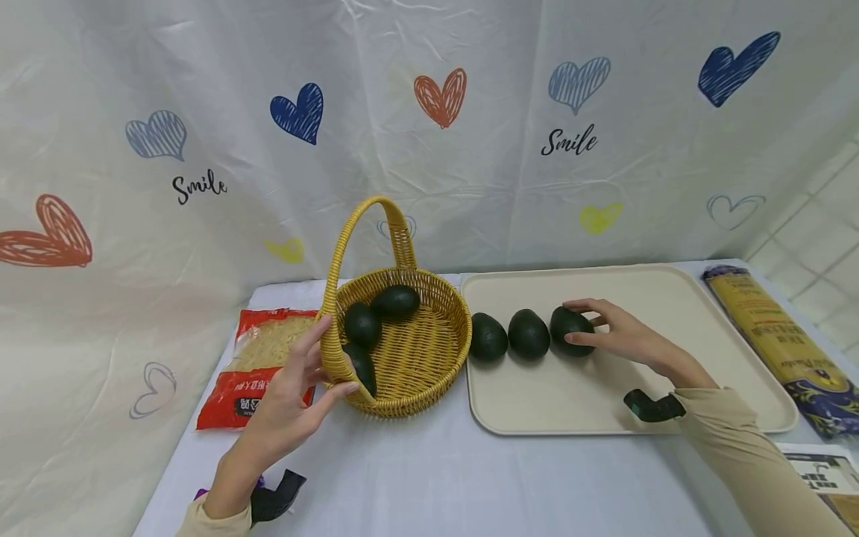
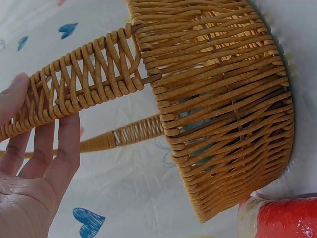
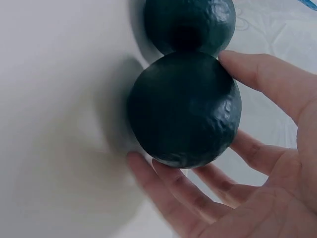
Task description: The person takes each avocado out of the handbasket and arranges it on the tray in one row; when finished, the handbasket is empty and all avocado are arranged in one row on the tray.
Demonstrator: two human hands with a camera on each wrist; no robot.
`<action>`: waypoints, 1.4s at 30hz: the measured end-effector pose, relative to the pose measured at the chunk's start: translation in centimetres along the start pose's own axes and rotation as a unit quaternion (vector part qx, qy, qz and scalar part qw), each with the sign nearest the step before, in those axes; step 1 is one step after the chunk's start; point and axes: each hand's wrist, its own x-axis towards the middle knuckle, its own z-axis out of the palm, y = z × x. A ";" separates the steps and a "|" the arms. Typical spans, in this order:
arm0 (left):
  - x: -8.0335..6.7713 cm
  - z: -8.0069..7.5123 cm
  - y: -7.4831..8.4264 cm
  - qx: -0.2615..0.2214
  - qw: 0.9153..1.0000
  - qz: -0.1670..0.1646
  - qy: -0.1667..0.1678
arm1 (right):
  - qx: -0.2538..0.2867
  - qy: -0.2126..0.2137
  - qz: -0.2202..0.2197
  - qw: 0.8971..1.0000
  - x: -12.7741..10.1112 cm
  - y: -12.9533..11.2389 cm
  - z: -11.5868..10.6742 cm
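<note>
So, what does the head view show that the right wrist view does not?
Only the head view shows the left hand at the rim of the basket, three avocados in the basket, the red packet and a third avocado in the tray's row. Only the right wrist view shows, close up, the fingers curled round the avocado's far side. Both show the right hand holding the end avocado on the tray, with another avocado beside it.
</note>
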 end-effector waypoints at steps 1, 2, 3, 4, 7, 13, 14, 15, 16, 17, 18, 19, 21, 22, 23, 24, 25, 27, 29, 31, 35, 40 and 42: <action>0.0 0.0 0.0 0.000 1.000 -0.001 0.000 | 0.000 0.000 0.001 1.000 0.0 0.0 0.0; 0.0 0.0 0.0 0.001 1.000 -0.001 0.000 | 0.001 -0.001 0.003 1.000 0.0 0.0 0.0; 0.0 0.0 0.0 0.001 1.000 -0.001 -0.001 | 0.002 -0.002 0.004 1.000 0.0 0.0 0.0; 0.0 0.0 0.0 0.001 1.000 -0.001 -0.001 | 0.004 -0.003 0.005 1.000 0.0 0.1 0.0; 0.1 0.0 0.0 0.001 1.000 -0.002 -0.003 | 0.015 -0.008 0.012 1.000 -0.1 0.1 0.1; 0.1 0.0 0.0 -0.002 1.000 -0.008 -0.006 | 0.020 -0.008 0.010 1.000 -0.3 0.2 0.3; 0.1 0.0 0.0 -0.003 1.000 -0.009 -0.006 | 0.025 -0.008 0.008 1.000 -0.2 0.2 0.4; 0.1 0.1 0.0 -0.003 1.000 -0.009 -0.006 | 0.027 -0.007 0.006 1.000 -0.2 0.2 0.4; 0.1 0.1 0.0 -0.004 1.000 -0.009 -0.006 | 0.030 -0.007 0.006 0.999 -0.2 0.2 0.4; 0.1 0.1 0.0 -0.004 1.000 -0.009 -0.006 | 0.036 -0.007 0.006 0.999 -0.2 0.2 0.5; 0.1 0.1 0.1 -0.004 1.000 -0.009 -0.007 | 0.041 -0.007 0.007 0.999 -0.2 0.3 0.5; 0.1 0.1 0.1 -0.005 1.000 -0.009 -0.007 | 0.049 -0.007 0.009 0.999 -0.2 0.3 0.5; 0.1 0.1 0.1 -0.006 1.000 -0.008 -0.007 | 0.053 -0.006 0.012 0.998 -0.2 0.4 0.5; 0.1 0.1 0.1 -0.007 1.000 -0.007 -0.007 | 0.056 -0.007 0.013 0.998 -0.3 0.5 0.4; 0.1 0.1 0.0 -0.007 1.000 -0.007 -0.007 | 0.057 -0.006 0.013 0.998 -0.3 0.5 0.4; 0.2 0.1 0.1 -0.007 1.000 -0.006 -0.007 | 0.057 -0.006 0.013 0.998 -0.3 0.5 0.4; 0.2 0.1 0.1 -0.008 1.000 -0.006 -0.006 | 0.057 -0.006 0.012 0.998 -0.3 0.6 0.3; 0.2 0.0 0.0 -0.009 1.000 -0.007 -0.006 | 0.055 -0.005 0.010 0.998 -0.3 0.6 0.2; 0.1 0.0 0.0 -0.010 1.000 -0.008 -0.006 | 0.054 -0.005 0.008 0.998 -0.3 0.6 0.1; 0.1 0.0 0.0 -0.011 1.000 -0.007 -0.005 | 0.051 -0.005 0.008 0.999 -0.4 0.5 0.0; 0.1 0.0 0.0 -0.009 1.000 -0.008 -0.004 | 0.047 -0.004 0.013 0.999 -0.4 0.5 -0.1; 0.0 0.0 0.0 -0.005 1.000 -0.011 -0.003 | 0.055 0.002 0.017 0.998 -0.3 0.5 0.1; 0.0 0.1 0.1 -0.005 1.000 -0.011 -0.003 | 0.056 0.004 0.015 0.998 -0.2 0.5 0.2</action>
